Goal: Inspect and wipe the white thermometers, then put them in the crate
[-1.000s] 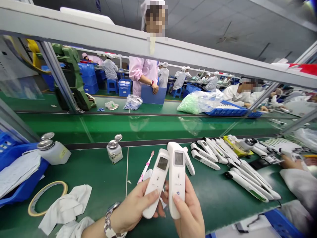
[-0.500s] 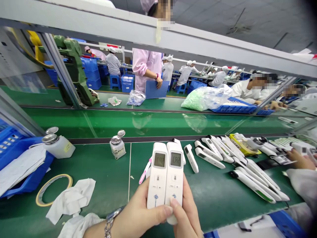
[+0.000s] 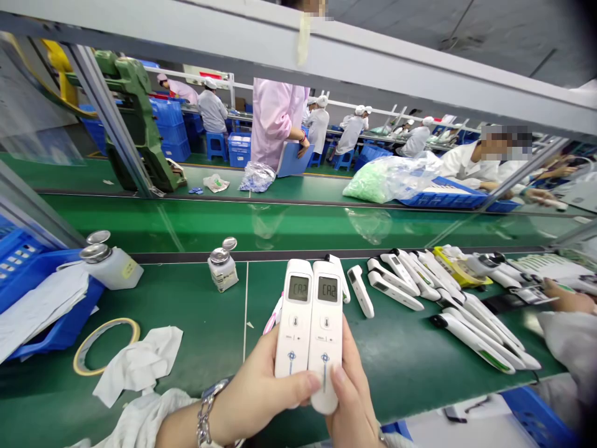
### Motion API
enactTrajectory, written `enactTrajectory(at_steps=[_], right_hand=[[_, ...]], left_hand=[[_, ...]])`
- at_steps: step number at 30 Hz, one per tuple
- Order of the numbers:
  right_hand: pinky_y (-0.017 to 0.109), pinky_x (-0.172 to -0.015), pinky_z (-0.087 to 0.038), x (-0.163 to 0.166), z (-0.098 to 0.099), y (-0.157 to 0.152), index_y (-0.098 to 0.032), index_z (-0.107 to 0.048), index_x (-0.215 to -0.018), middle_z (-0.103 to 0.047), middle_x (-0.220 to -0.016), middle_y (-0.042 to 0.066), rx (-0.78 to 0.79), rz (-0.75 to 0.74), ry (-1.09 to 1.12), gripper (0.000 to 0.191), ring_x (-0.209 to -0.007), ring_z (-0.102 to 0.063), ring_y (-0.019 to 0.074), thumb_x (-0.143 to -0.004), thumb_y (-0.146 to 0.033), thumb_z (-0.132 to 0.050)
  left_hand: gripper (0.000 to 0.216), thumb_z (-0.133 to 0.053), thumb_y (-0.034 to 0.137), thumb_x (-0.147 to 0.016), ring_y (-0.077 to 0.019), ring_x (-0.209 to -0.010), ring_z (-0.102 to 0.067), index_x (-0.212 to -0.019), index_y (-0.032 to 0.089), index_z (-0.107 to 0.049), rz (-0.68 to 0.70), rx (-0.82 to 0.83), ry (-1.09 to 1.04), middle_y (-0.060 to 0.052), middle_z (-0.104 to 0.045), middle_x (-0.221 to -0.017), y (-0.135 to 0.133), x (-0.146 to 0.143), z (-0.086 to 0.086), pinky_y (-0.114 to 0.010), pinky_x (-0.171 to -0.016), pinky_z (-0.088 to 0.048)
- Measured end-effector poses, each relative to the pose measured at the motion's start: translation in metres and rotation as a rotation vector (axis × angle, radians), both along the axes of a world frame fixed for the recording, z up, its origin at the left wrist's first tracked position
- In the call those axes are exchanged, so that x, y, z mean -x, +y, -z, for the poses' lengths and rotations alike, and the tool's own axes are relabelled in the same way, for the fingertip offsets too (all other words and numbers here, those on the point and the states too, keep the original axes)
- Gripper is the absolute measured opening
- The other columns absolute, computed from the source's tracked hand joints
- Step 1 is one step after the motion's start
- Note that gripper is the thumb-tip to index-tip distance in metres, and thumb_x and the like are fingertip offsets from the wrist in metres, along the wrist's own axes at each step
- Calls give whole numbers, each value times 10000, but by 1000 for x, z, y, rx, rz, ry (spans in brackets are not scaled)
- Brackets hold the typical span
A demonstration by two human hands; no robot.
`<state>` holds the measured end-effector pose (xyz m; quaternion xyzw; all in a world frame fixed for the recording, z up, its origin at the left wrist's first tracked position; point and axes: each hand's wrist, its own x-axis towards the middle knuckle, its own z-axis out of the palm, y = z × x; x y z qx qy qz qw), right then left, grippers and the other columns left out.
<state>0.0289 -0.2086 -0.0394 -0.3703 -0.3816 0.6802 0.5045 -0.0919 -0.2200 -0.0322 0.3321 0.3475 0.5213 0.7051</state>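
Observation:
Two white handheld infrared thermometers stand side by side in my hands above the green bench, their screens facing me and both reading what looks like "CA2". My left hand (image 3: 261, 382) is closed around the left thermometer (image 3: 293, 320), its thumb across the lower end. My right hand (image 3: 352, 389) grips the right thermometer (image 3: 325, 336) along its edge, thumb beside the blue logo. The two bodies touch along their length. Partly hidden behind them lie a pink-and-white pen-like tool (image 3: 272, 320) and another white thermometer (image 3: 344, 283).
More thermometers (image 3: 392, 291) lie in rows at the right, near a co-worker's sleeve (image 3: 566, 336). To the left are a tape roll (image 3: 79, 364), crumpled cloth (image 3: 140, 367), pump bottles (image 3: 222, 274) and a blue bin (image 3: 56, 333). A green belt (image 3: 209, 227) runs beyond the bench.
Both thermometers stay in my hands. My right thumb has moved off the logo toward the right edge. The person in pink opposite has tilted the blue board.

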Motion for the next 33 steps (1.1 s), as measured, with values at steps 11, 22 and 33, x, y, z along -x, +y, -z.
enactTrajectory(at_steps=[11, 22, 33], right_hand=[[340, -418, -505, -7, -7, 30, -208, -665, -981, -713, -800, 86, 170, -263, 36, 478, -578, -642, 245, -828, -599, -438], [385, -525, -548, -5, -7, 33, -182, -666, -1004, -725, -882, 99, 178, -256, 90, 466, -693, -676, 287, -792, -564, -502], [338, -419, -511, -5, -9, 29, -198, -663, -998, -722, -836, 85, 127, -243, 101, 407, -573, -644, 237, -823, -514, -476]], left_hand=[[407, -682, 324, -750, -60, -591, -550, -1111, 175, -564, -16, -29, -50, -12, -608, -766, -2, -2, 6, -142, -506, -442], [619, -549, 642, -717, -80, -441, -531, -1066, 132, -577, -86, 125, -8, -26, -621, -594, -7, -4, 1, -160, -421, -477], [544, -524, 599, -767, -85, -461, -551, -1073, 152, -572, -70, 104, -22, -29, -641, -618, -8, -4, 4, -163, -439, -469]])
